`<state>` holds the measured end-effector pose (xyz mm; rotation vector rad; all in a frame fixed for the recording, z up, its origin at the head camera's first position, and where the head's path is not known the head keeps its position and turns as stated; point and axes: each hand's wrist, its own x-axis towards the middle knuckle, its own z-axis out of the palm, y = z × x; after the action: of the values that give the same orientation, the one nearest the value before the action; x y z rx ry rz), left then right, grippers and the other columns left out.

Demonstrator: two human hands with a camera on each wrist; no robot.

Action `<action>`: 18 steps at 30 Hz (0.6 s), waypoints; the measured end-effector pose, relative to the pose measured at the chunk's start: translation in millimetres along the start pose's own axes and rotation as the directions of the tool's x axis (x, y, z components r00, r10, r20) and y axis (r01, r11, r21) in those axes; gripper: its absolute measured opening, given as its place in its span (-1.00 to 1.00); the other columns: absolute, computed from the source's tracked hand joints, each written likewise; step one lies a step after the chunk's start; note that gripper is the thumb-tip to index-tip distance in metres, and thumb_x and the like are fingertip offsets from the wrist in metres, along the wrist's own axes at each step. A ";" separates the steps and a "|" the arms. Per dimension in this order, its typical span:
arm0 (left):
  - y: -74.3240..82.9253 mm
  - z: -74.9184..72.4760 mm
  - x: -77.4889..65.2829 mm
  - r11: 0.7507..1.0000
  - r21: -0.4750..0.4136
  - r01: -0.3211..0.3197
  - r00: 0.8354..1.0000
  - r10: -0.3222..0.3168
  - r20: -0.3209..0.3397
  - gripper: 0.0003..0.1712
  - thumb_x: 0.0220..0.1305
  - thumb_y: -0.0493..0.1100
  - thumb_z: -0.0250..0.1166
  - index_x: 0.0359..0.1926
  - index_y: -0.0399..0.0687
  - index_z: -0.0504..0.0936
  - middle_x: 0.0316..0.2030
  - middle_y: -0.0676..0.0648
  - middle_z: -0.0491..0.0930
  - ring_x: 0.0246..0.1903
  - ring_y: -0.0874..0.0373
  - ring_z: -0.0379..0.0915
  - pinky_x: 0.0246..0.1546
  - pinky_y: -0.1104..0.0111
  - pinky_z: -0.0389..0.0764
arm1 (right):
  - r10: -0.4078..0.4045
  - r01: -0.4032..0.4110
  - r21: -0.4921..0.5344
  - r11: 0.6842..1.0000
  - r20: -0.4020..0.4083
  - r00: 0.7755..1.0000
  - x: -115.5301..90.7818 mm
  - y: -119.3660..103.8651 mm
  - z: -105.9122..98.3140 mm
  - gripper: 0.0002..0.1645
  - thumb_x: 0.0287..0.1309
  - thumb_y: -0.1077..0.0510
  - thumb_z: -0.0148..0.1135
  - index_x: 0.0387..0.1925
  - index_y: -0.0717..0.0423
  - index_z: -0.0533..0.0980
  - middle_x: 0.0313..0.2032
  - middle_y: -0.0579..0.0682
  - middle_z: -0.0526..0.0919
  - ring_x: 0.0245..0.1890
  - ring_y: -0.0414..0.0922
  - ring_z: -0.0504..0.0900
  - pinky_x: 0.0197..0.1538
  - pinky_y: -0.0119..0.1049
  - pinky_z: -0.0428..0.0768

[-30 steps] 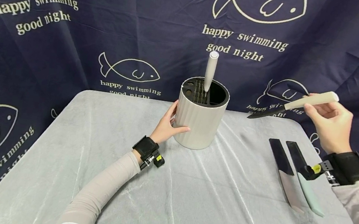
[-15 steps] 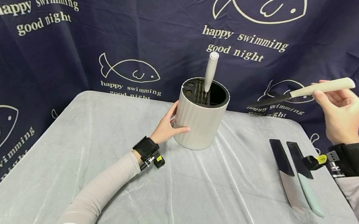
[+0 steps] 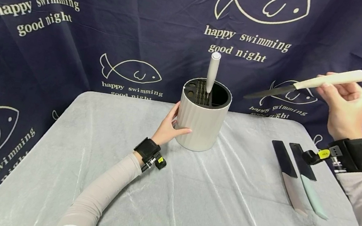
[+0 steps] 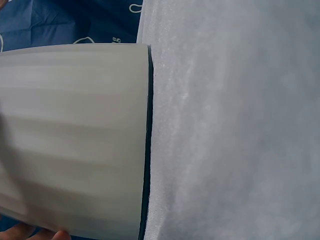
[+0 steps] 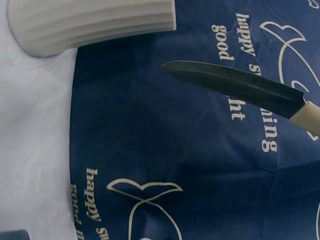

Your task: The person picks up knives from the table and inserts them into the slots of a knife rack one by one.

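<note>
My left hand [image 3: 166, 128] grips the side of a ribbed white knife block [image 3: 199, 127], thumb across its front and fingers round the far side. Those fingertips [image 4: 60, 235] show at the bottom edge of the left wrist view. A white-handled utensil [image 3: 212, 71] stands upright in the block's slotted black top [image 3: 200, 99]; its lower part is hidden. Above the table's right side, my right hand [image 3: 350, 106] pinches a knife by its cream handle [image 3: 334, 80]. The knife's dark blade [image 5: 240, 87] points left toward the block, tilted slightly down, tip apart from it.
Two dark-bladed knives lie side by side at the right of the grey cloth-covered table [image 3: 223, 210], one with a pinkish handle [image 3: 294, 194], one with a mint-green handle [image 3: 314, 197]. A navy curtain [image 3: 165, 23] with fish prints hangs behind the table's back edge.
My right hand has risen and moved somewhat right, lifting the knife higher, and its blade now shows broader. The left hand and the knife block have stayed put.
</note>
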<state>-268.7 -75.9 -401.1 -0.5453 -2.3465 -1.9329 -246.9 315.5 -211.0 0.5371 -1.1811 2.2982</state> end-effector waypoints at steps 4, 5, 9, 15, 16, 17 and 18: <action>-0.4 0.3 0.4 1.000 0.000 0.006 1.000 -0.006 0.000 0.20 0.16 -0.22 0.43 0.55 0.12 -0.23 0.53 -0.03 -0.17 0.49 0.08 -0.15 0.46 0.15 0.12 | 0.009 -0.008 0.068 0.998 -0.009 1.000 1.4 -0.1 4.0 -0.71 0.01 0.72 0.09 -0.15 0.68 0.50 -0.31 0.39 0.68 -0.28 0.11 0.74 -0.18 -0.17 0.70; -0.4 0.5 0.4 1.000 -0.001 0.007 1.000 -0.007 0.000 0.20 0.16 -0.22 0.44 0.55 0.12 -0.23 0.53 -0.02 -0.17 0.49 0.09 -0.15 0.46 0.15 0.12 | 0.012 -0.011 0.088 0.996 -0.009 1.000 1.7 -0.2 4.9 -0.71 0.02 0.73 0.08 -0.16 0.69 0.49 -0.31 0.40 0.68 -0.28 0.12 0.73 -0.17 -0.15 0.70; -0.5 0.9 0.6 1.000 0.000 0.002 1.000 -0.002 0.001 0.20 0.16 -0.22 0.43 0.56 0.07 -0.24 0.53 -0.04 -0.17 0.49 0.07 -0.15 0.46 0.14 0.13 | 0.024 -0.023 0.136 0.990 -0.010 1.000 3.0 -0.6 8.2 -0.72 0.01 0.73 0.08 -0.17 0.71 0.48 -0.32 0.42 0.67 -0.28 0.15 0.73 -0.16 -0.11 0.68; 0.6 1.0 0.2 1.000 0.003 -0.004 1.000 0.004 0.002 0.20 0.16 -0.23 0.43 0.56 0.04 -0.24 0.53 -0.05 -0.19 0.50 0.05 -0.16 0.46 0.14 0.13 | 0.038 -0.038 0.151 0.988 0.001 0.999 5.4 0.7 12.8 -0.72 0.02 0.74 0.07 -0.17 0.71 0.49 -0.34 0.43 0.67 -0.29 0.15 0.73 -0.18 -0.10 0.69; 0.5 1.0 0.2 1.000 0.005 -0.002 1.000 0.002 0.002 0.20 0.16 -0.23 0.43 0.56 0.06 -0.24 0.53 -0.04 -0.19 0.50 0.06 -0.16 0.46 0.14 0.13 | 0.039 -0.039 0.148 0.988 0.002 0.999 5.7 1.2 13.5 -0.72 0.02 0.73 0.07 -0.17 0.70 0.49 -0.34 0.42 0.67 -0.30 0.15 0.74 -0.18 -0.10 0.69; 0.4 0.9 0.3 1.000 0.005 0.000 1.000 0.000 0.002 0.20 0.16 -0.24 0.43 0.55 0.08 -0.24 0.53 -0.04 -0.19 0.50 0.06 -0.17 0.46 0.15 0.12 | 0.040 -0.040 0.147 0.988 0.003 0.999 5.9 1.7 14.2 -0.72 0.02 0.73 0.07 -0.17 0.70 0.49 -0.34 0.42 0.67 -0.30 0.15 0.74 -0.18 -0.10 0.69; 0.2 0.9 0.5 1.000 0.006 0.002 1.000 -0.002 0.001 0.20 0.16 -0.23 0.43 0.55 0.08 -0.24 0.53 -0.03 -0.19 0.50 0.07 -0.17 0.46 0.15 0.12 | 0.040 -0.040 0.145 0.989 0.004 0.999 6.0 2.2 15.1 -0.73 0.02 0.73 0.08 -0.17 0.70 0.49 -0.34 0.42 0.67 -0.31 0.15 0.74 -0.18 -0.11 0.69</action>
<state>-268.9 -74.8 -400.9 -0.5438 -2.3542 -1.9264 -251.3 303.3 -200.9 0.5710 -1.0396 2.4315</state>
